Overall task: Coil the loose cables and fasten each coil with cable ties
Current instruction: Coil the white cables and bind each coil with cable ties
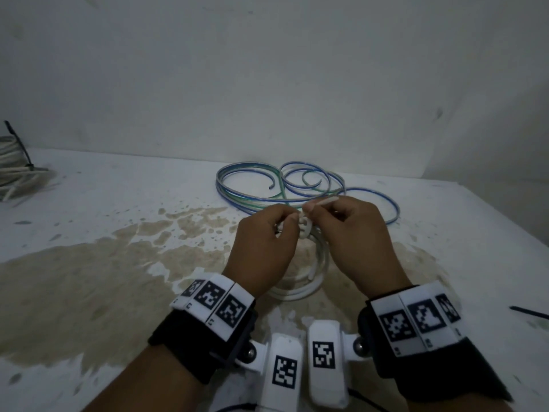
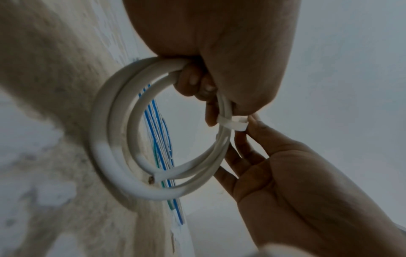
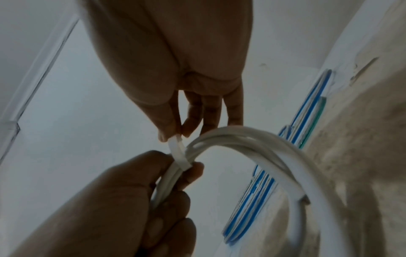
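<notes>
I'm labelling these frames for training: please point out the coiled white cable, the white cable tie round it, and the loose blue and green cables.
coiled white cable (image 2: 103, 156): left wrist view, outer loop's left side.
white cable tie (image 2: 230, 123): left wrist view, band across the coil.
loose blue and green cables (image 1: 252, 197): head view, near strands of the big loop.

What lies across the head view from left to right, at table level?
Tied white cable bundle at the left edge → left hand gripping the white coil → right hand pinching the white cable tie → loose black cable tie at the right edge.
</notes>
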